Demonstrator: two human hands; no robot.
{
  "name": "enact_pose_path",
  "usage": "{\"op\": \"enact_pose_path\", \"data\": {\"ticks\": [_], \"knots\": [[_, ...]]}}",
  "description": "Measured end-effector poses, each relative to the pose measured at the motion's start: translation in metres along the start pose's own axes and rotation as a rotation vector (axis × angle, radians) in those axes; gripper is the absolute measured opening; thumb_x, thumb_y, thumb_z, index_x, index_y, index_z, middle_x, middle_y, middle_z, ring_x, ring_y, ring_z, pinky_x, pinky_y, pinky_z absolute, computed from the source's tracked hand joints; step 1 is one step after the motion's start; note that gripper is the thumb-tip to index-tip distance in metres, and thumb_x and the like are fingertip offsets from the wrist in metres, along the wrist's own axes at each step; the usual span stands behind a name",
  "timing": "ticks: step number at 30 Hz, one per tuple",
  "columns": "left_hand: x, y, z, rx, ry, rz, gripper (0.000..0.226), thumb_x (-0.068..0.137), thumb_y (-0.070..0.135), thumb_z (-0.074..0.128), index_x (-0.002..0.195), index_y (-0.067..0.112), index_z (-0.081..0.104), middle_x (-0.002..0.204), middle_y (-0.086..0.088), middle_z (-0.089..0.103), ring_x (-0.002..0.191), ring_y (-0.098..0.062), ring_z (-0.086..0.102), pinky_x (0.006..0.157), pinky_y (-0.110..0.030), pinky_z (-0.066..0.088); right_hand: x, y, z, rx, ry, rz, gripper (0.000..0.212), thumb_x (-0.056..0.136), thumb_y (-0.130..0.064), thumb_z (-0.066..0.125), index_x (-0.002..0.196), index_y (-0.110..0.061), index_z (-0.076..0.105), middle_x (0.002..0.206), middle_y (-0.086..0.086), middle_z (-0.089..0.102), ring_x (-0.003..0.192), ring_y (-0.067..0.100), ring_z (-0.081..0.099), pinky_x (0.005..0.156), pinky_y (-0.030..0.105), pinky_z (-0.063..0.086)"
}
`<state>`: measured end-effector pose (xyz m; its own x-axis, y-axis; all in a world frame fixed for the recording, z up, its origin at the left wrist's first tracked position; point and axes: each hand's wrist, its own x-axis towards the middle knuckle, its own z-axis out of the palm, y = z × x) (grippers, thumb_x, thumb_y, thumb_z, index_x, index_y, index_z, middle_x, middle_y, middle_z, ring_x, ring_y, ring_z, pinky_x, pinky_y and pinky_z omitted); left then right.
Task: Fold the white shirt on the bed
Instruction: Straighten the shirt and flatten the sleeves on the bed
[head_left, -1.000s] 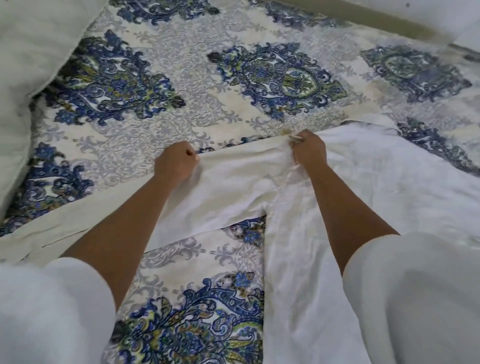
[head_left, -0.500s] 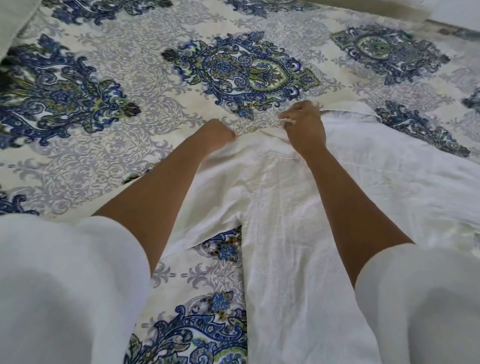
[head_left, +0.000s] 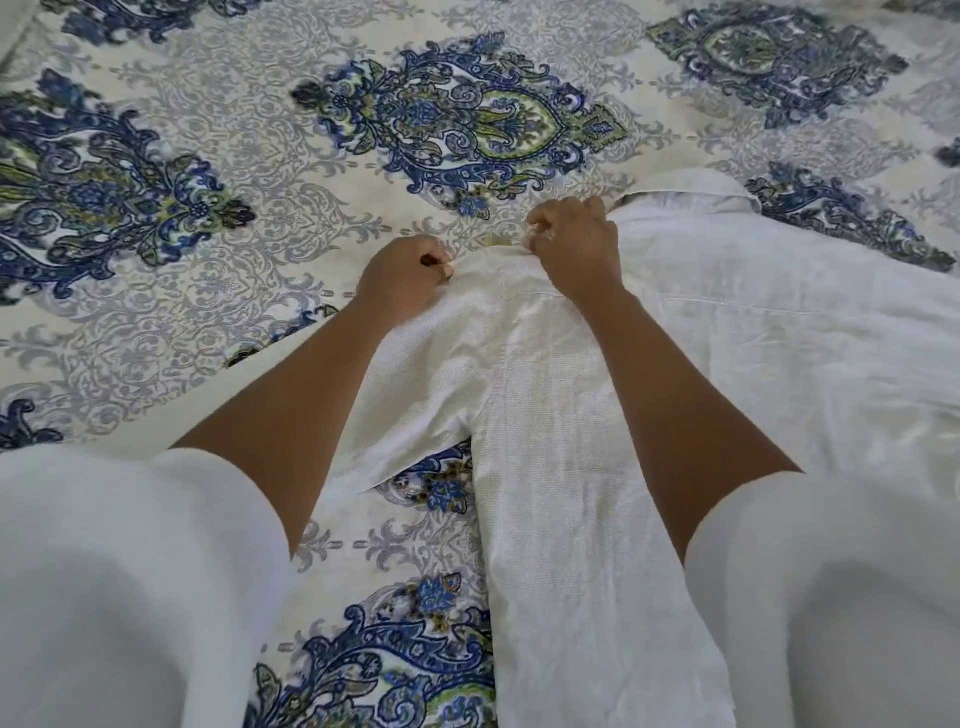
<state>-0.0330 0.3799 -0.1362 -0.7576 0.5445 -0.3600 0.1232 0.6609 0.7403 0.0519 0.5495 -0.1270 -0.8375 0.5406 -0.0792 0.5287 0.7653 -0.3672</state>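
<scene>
White shirt on a cream, blue & green patterned bedspread.

White shirt (head_left: 727, 353), 3 o'clock: plain white all over, fine woven texture, slightly creamier along the seams. Bedspread (head_left: 249, 291): cream ground w/ pale grey scrollwork throughout & grey dashed lines; big ornate medallions (head_left: 467, 114) in navy, mid blue & olive-lime green at 12, 9 & 1 o'clock, part of another at 6 o'clock w/ small brownish-yellow specks. Left sleeve (head_left: 130, 582), 7 o'clock, & right sleeve (head_left: 841, 597), 5 o'clock: plain white.
</scene>
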Motion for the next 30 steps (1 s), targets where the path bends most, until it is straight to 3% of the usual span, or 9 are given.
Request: {"op": "enact_pose_path", "data": {"ticks": [3,6,10,14,17,20,22,25,30], "knots": [[0.002,0.001,-0.005,-0.088,-0.002,-0.025,0.015,0.088,0.009,0.059,0.100,0.002,0.063,0.116,-0.015,0.061,0.103,-0.026,0.055,0.090,-0.030,0.040,-0.002,0.003,-0.008,0.002,-0.106,0.011,0.027,0.085,-0.014,0.052,0.106,-0.023,0.068,0.112,-0.001,0.060,0.122,0.023,0.034,0.096,0.037,0.023],[0.000,0.001,-0.002,-0.071,0.010,-0.006,0.012,0.090,0.009,0.054,0.099,0.006,0.062,0.109,-0.011,0.061,0.097,-0.021,0.053,0.085,-0.026,0.039,-0.005,-0.003,-0.007,-0.118,-0.060,-0.012,0.027,0.089,-0.013,0.047,0.108,-0.019,0.066,0.117,0.002,0.058,0.124,0.022,0.034,0.103,0.040,0.019],[-0.033,0.011,0.022,0.420,0.310,0.218,0.035,0.092,0.018,0.045,0.126,0.011,0.048,0.132,-0.010,0.046,0.126,-0.028,0.040,0.103,-0.042,0.032,-0.025,-0.012,-0.001,0.026,0.250,0.183,0.038,0.095,-0.025,0.044,0.132,-0.020,0.045,0.138,0.004,0.042,0.133,0.023,0.029,0.109,0.040,0.021],[-0.087,0.001,0.061,0.638,0.081,0.383,0.059,0.098,0.026,0.031,0.148,0.003,0.009,0.157,-0.015,0.009,0.145,-0.028,0.007,0.119,-0.044,0.009,-0.086,-0.023,0.033,0.167,0.131,0.078,0.050,0.097,-0.022,0.037,0.145,-0.011,0.030,0.152,0.010,0.029,0.141,0.025,0.024,0.116,0.039,0.019],[-0.106,-0.048,0.037,0.845,0.068,0.237,0.063,0.097,0.040,0.013,0.148,0.005,0.001,0.157,-0.011,0.002,0.146,-0.025,0.003,0.118,-0.045,0.005,-0.127,0.014,0.051,-0.149,0.123,-0.022,0.053,0.096,-0.035,0.025,0.144,-0.014,0.034,0.152,0.006,0.032,0.141,0.024,0.029,0.114,0.045,0.021],[-0.137,-0.079,0.001,0.846,0.170,0.162,0.066,0.094,0.044,0.009,0.147,0.004,0.006,0.156,-0.013,0.008,0.145,-0.027,0.008,0.117,-0.047,0.005,-0.136,0.032,0.041,-0.167,0.059,0.224,0.057,0.098,-0.040,0.022,0.147,-0.012,0.023,0.157,0.008,0.017,0.146,0.023,0.012,0.117,0.044,0.008],[-0.163,-0.081,0.003,0.878,0.141,0.281,0.063,0.095,0.039,0.019,0.147,0.003,0.014,0.154,-0.017,0.019,0.142,-0.032,0.020,0.115,-0.049,0.010,-0.151,0.007,0.037,-0.067,0.081,0.101,0.060,0.094,-0.042,0.021,0.143,-0.009,0.033,0.152,0.016,0.027,0.141,0.031,0.024,0.114,0.045,0.017],[-0.190,-0.088,0.019,0.930,0.101,0.405,0.059,0.094,0.036,0.029,0.143,0.004,0.031,0.150,-0.012,0.033,0.138,-0.028,0.032,0.115,-0.046,0.016,-0.184,-0.032,0.043,0.074,0.073,-0.177,0.049,0.089,-0.040,0.040,0.119,-0.006,0.056,0.123,0.016,0.055,0.112,0.030,0.050,0.092,0.042,0.044],[-0.196,-0.096,0.012,1.002,0.163,0.392,0.052,0.088,0.024,0.036,0.134,0.001,0.046,0.139,-0.014,0.048,0.128,-0.028,0.048,0.111,-0.041,0.020,-0.215,-0.045,0.049,-0.055,0.124,-0.217,0.034,0.073,-0.027,0.052,0.098,-0.006,0.060,0.094,0.012,0.060,0.083,0.031,0.059,0.067,0.034,0.048]]}}
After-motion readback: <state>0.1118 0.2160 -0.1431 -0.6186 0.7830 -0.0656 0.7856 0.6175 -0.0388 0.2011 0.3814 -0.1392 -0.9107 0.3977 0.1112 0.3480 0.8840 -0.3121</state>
